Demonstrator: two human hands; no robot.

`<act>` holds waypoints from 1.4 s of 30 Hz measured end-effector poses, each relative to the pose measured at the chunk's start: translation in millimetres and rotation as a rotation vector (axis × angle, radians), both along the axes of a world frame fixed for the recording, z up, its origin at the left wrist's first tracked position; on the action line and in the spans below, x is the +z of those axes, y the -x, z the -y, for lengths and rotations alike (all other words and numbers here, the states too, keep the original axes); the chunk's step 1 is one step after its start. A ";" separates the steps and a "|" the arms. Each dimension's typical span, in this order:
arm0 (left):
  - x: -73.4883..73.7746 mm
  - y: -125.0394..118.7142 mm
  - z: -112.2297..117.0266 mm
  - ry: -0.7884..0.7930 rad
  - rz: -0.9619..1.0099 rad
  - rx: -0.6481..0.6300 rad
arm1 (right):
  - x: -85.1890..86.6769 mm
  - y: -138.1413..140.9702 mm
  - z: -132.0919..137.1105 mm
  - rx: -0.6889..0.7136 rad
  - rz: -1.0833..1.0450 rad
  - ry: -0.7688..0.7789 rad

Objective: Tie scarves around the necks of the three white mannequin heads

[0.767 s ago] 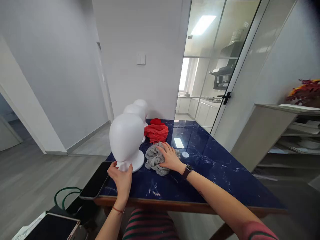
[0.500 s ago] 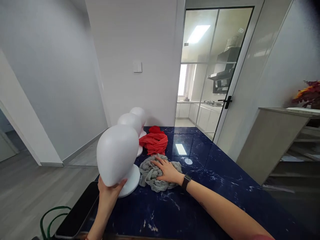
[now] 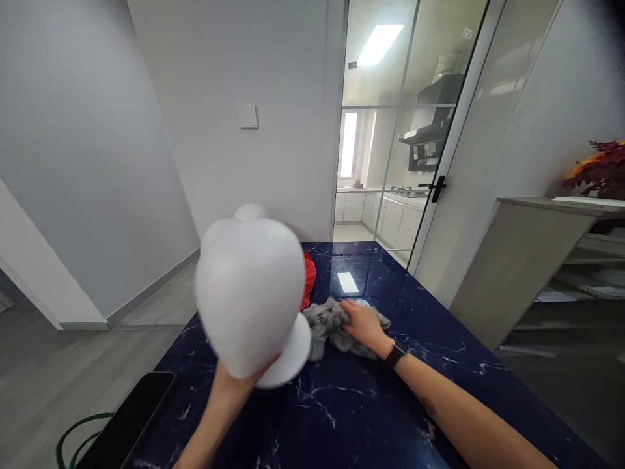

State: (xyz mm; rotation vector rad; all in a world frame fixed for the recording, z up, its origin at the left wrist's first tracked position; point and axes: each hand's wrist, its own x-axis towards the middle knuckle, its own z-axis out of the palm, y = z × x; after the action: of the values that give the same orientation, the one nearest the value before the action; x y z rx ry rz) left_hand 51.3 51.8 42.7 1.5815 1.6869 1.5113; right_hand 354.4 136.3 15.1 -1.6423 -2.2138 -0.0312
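A white foam mannequin head (image 3: 249,286) on a round base fills the middle of the head view. My left hand (image 3: 239,384) is wrapped around its neck, the fingers partly hidden behind the foam. To its right, my right hand (image 3: 364,326) has its fingers curled into a crumpled grey cloth (image 3: 327,319) on the table. Red cloth (image 3: 309,280) shows just past the nearest head and is mostly covered by it. Behind stands another white head (image 3: 250,212), of which only the top shows.
The dark blue marbled table (image 3: 317,417) runs to the wall. At its left edge lies a black phone-like device (image 3: 127,423) with a green cord (image 3: 81,426). A glass door (image 3: 381,143) is at the back, and a shelf unit (image 3: 547,260) stands on the right.
My left hand has shifted the nearest mannequin head to the right, covering more of the red cloth. The grey cloth has moved right, bunched up under my right hand. The view has turned slightly.
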 end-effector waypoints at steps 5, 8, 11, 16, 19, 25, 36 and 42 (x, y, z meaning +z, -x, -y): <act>-4.0 -76.9 -46.4 -0.177 -0.059 -0.282 | -1.5 -63.1 -25.0 -0.493 -0.227 -0.266; -12.4 -95.2 -57.0 -0.241 -0.118 -0.283 | -11.2 -81.9 -27.0 -0.582 -0.280 -0.397; -22.5 -97.0 -55.4 -0.264 -0.191 -0.167 | -23.7 -80.9 -28.0 -0.611 -0.220 -0.381; -34.4 -88.7 -52.3 -0.225 -0.231 -0.078 | -22.0 -74.4 -23.4 -0.733 -0.009 -0.405; -38.6 -88.0 -53.2 -0.223 -0.205 -0.070 | -7.9 -68.1 -16.2 -0.596 0.128 -0.486; -42.1 -95.9 -53.1 -0.151 -0.204 -0.088 | -14.7 -18.2 -9.5 0.047 0.163 -0.306; -41.4 -88.5 -57.5 0.010 -0.263 -0.182 | -24.3 -90.7 -34.1 -0.591 -0.495 -0.313; -41.9 -90.8 -55.1 0.014 -0.285 -0.161 | -17.8 -83.4 -28.8 -0.656 -0.740 -0.487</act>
State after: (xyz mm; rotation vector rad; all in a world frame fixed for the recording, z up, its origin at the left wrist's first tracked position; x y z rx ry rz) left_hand 142.0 106.8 0.8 1.9494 1.6603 1.2404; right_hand 437.9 165.1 -2.8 -1.6498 -0.9840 -0.1069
